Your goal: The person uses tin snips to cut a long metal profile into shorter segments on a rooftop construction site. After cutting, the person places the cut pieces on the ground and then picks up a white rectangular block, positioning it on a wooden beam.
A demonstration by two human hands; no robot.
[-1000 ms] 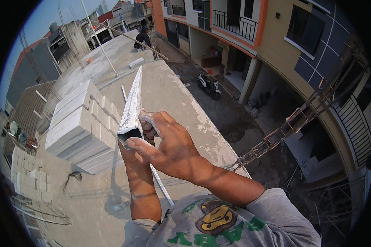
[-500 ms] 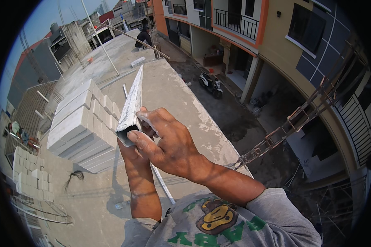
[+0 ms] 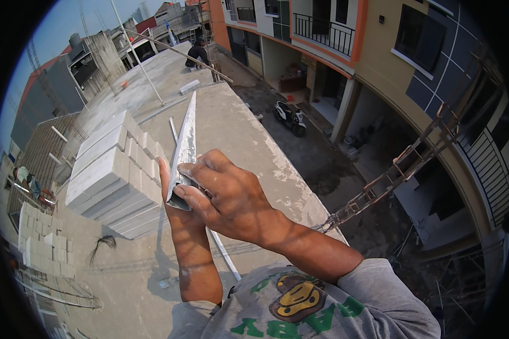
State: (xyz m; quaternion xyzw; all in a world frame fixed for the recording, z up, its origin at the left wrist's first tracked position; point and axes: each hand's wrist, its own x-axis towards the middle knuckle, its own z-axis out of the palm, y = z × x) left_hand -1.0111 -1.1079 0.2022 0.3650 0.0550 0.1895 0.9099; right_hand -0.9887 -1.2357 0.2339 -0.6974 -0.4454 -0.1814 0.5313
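Bar (image 3: pixel 187 133), near end pinched in right grip (image 3: pixel 229 191); left grip (image 3: pixel 180 216) beneath, closure unclear

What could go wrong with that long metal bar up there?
Both the right hand and the left hand are bare and near the end of the metal bar, so a sharp edge might cut them. With both hands at one end, the far end could swing and perhaps bump the stack of white blocks. No railing shows along the concrete slab's right edge, so a dropped bar might fall toward the ground where the scooter stands.
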